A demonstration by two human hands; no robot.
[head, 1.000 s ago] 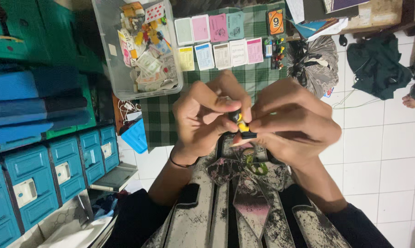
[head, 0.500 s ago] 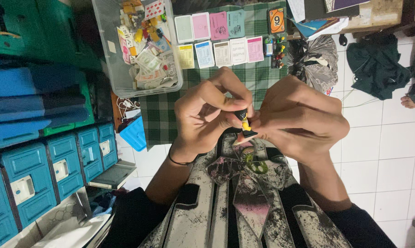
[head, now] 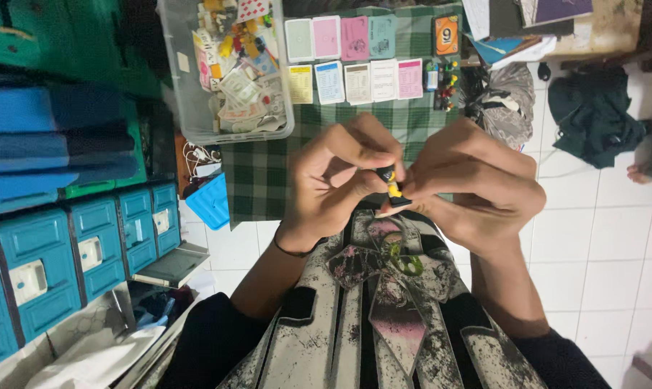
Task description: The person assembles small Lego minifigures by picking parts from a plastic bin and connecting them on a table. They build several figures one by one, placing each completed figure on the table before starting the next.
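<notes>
Yellow-and-black, a small toy figure sits pinched between both hands, much as half a second ago, though the hands have dipped slightly; left hand curls its fingertips on the top, right hand closes round the base; fingers hide most of it, above a green checked cloth; beyond, a row of cards and a clear plastic bin.
</notes>
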